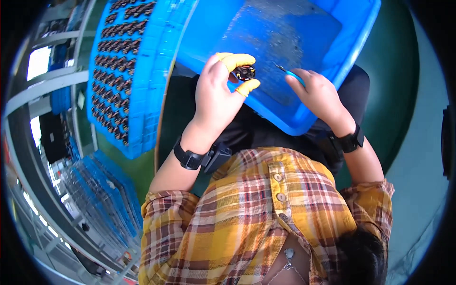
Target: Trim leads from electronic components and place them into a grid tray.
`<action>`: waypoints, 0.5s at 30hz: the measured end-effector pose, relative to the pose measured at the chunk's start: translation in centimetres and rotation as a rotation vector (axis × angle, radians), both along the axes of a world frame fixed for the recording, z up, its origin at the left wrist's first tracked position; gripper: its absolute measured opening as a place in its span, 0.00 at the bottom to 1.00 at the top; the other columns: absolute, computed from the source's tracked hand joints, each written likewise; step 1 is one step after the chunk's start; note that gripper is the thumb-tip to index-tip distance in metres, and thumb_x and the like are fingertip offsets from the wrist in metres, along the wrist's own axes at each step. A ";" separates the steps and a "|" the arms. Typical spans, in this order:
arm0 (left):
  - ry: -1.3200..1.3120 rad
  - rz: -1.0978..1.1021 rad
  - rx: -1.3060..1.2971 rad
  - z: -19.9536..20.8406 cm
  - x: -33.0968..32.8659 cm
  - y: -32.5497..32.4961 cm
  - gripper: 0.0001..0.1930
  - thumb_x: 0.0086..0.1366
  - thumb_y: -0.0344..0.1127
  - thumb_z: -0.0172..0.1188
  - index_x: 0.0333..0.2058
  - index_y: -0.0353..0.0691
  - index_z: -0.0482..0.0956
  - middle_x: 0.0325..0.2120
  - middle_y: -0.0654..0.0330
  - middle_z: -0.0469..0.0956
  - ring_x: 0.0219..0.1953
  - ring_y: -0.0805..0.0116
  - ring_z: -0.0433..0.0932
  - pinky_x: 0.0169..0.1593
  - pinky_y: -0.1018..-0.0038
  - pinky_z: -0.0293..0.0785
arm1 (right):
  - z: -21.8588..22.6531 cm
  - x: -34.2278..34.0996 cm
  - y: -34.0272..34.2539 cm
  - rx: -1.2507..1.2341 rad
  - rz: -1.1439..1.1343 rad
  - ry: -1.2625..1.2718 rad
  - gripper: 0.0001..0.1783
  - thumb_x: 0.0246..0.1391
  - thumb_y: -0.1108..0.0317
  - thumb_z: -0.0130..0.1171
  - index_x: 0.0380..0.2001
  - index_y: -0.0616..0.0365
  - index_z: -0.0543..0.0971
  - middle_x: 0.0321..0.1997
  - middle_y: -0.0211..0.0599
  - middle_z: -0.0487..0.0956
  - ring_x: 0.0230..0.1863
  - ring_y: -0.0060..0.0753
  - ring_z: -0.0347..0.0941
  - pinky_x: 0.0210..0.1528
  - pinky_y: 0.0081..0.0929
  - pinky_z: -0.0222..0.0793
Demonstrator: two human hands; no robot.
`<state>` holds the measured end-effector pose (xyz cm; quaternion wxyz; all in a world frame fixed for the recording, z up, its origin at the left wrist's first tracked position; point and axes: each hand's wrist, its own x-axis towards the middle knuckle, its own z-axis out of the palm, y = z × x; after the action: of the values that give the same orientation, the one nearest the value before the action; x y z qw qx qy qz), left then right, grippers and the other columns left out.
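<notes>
Between its thumb and fingers, my left hand (219, 92) grips a small round part (245, 72), dark with yellow and light bits, resembling a wound motor coil. Yellow finger covers sit on the thumb and a finger of that hand. My right hand (319, 95) is closed around a slim blue-handled tool (295, 76) with a thin dark pointed tip; its exact kind is too small to tell. The tip points toward the round part, a short gap away. Both hands are over the near side of a blue plastic bin (354, 52), whose floor is strewn with small scraps.
On the left a blue tray (142, 128) carries rows of many similar dark, coppery parts. Beyond it stand a metal rack (47, 90) and stacked blue and clear trays (102, 190). My knees are under the bin's near edge. A green floor (401, 95) shows at right.
</notes>
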<state>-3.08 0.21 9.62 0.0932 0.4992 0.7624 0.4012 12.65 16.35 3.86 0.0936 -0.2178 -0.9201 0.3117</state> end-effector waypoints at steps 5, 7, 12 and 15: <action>0.057 0.047 0.054 4.0 -1.4 -2.5 0.21 0.47 0.23 0.71 0.42 0.37 0.76 0.39 0.60 0.73 0.36 0.72 0.76 0.37 0.80 0.75 | 0.1 -0.6 -0.9 -0.003 0.032 0.067 0.17 0.57 0.55 0.56 0.37 0.58 0.79 0.28 0.48 0.78 0.31 0.51 0.76 0.33 0.42 0.71; 0.000 0.147 0.098 5.2 -2.1 -3.3 0.21 0.43 0.31 0.74 0.39 0.43 0.79 0.32 0.62 0.76 0.34 0.67 0.74 0.34 0.76 0.73 | -0.3 -0.7 -1.1 0.053 0.042 0.091 0.16 0.57 0.56 0.57 0.37 0.58 0.79 0.29 0.48 0.78 0.31 0.51 0.76 0.33 0.42 0.71; 0.182 0.328 0.059 10.4 -8.0 -5.4 0.19 0.45 0.34 0.75 0.37 0.41 0.81 0.31 0.65 0.74 0.29 0.74 0.70 0.33 0.79 0.70 | -0.4 -0.3 -1.6 0.143 0.073 0.048 0.15 0.54 0.57 0.59 0.37 0.57 0.79 0.26 0.43 0.77 0.28 0.47 0.75 0.30 0.39 0.71; -0.031 0.470 0.009 10.0 -14.1 -6.4 0.18 0.50 0.34 0.73 0.40 0.40 0.80 0.33 0.62 0.79 0.33 0.75 0.76 0.39 0.79 0.74 | -0.4 -0.4 -2.0 0.167 0.090 0.007 0.15 0.54 0.57 0.59 0.38 0.57 0.79 0.26 0.42 0.78 0.28 0.45 0.76 0.30 0.37 0.71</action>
<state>-17.14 -6.21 19.61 0.0064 0.3023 0.8542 0.4229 12.27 14.31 3.44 0.1005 -0.1666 -0.9515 0.2384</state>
